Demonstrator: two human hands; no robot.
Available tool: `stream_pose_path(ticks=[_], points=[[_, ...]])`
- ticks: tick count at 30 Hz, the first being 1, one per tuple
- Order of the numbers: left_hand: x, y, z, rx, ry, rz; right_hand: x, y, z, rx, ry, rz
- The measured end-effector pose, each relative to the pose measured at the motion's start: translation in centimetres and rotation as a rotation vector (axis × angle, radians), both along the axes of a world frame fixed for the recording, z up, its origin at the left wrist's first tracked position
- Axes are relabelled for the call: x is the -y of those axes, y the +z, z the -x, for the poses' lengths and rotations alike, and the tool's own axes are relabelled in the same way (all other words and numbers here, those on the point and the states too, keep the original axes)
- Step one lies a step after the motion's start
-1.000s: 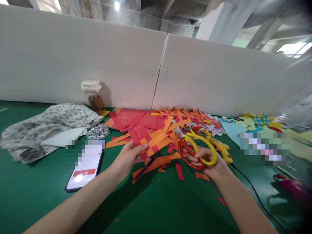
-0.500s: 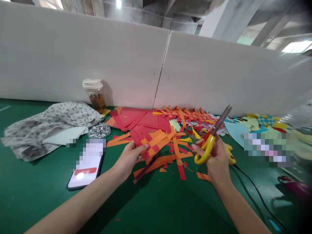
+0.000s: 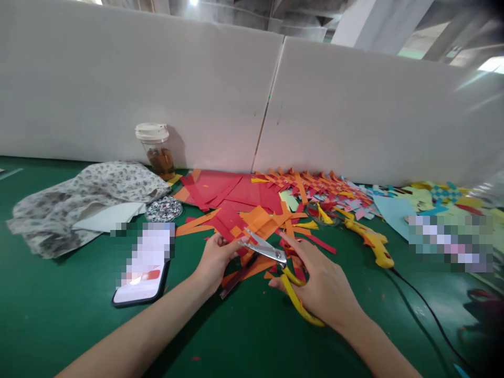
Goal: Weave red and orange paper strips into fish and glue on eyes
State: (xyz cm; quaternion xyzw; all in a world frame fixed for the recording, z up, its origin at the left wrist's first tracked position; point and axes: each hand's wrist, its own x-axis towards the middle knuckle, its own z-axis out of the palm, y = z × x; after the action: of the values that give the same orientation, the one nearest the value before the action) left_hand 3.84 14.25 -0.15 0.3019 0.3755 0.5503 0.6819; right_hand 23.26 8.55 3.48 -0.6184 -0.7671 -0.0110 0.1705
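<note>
Right hand [image 3: 325,286] holds scissors [image 3: 279,255] near yellow glue gun [image 3: 370,239].

The red-and-orange woven paper piece [image 3: 229,218] has a kinda checkerboard thing going, and the metal loop-handled scissors [image 3: 281,256] are silver up front with bright yellow grips. Pistol-shaped plastic glue gun [image 3: 370,240] is yellow too, thin cord [image 3: 425,304] plain black. Smooth flat tabletop [image 3: 275,341] is deep green. Crumpled cloth bundle [image 3: 106,184]: off-white with greyish blotchy print. Small woven paper square [image 3: 444,193]? Blue-and-yellow checks, super crisp.
</note>
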Motion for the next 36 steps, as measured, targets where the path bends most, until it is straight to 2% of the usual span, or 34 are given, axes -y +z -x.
stream_pose_path(ticks=[6, 11, 21, 28, 36], points=[[-0.2, 0.4, 0.2, 0.059, 0.073, 0.053, -0.6, -0.3, -0.6, 0.078, -0.096, 0.015], [0.1, 0.9, 0.0, 0.074, 0.005, -0.017, -0.7, -0.2, -0.9, 0.09, -0.125, 0.015], [0.5, 1.4, -0.7, -0.009, -0.107, -0.033, -0.8, -0.5, -1.0, 0.09, -0.081, -0.021], [0.0, 0.7, -1.5, 0.042, -0.131, -0.069, -0.6, -0.7, -0.7, 0.097, -0.093, -0.046], [0.3, 0.2, -1.5, 0.013, -0.166, -0.035, -0.6, -1.0, -0.2, 0.118, -0.112, -0.042]])
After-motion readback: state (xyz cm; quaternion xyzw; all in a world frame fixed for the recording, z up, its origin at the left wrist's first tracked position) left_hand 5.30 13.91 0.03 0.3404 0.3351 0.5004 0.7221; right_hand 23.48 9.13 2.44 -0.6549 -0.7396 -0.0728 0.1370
